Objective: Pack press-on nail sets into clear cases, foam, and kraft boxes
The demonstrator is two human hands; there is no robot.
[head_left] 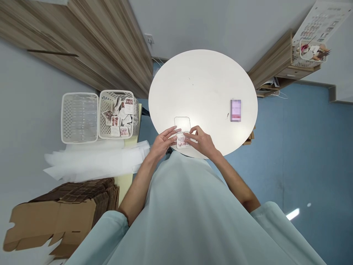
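A small clear plastic case (pixel 182 123) lies with its lid raised at the near edge of the round white table. Inside its lower half sits a white card with glossy pink pieces (pixel 182 141) that look like press-on nails. My left hand (pixel 163 142) grips the case from the left, its thumb at the side and its fingers by the hinge. From the right, my right hand (pixel 202 141) has bent fingers on the case's right edge and the card. Its fingertips partly cover the pink pieces.
A phone with a blurred screen (pixel 235 110) lies on the right of the table (pixel 204 77). At left stand a basket of similar nail cards (pixel 118 117), a basket of clear cases (pixel 79 117), white sheets (pixel 96 160) and flat cardboard boxes (pixel 55 221). A cabinet (pixel 278 68) stands right.
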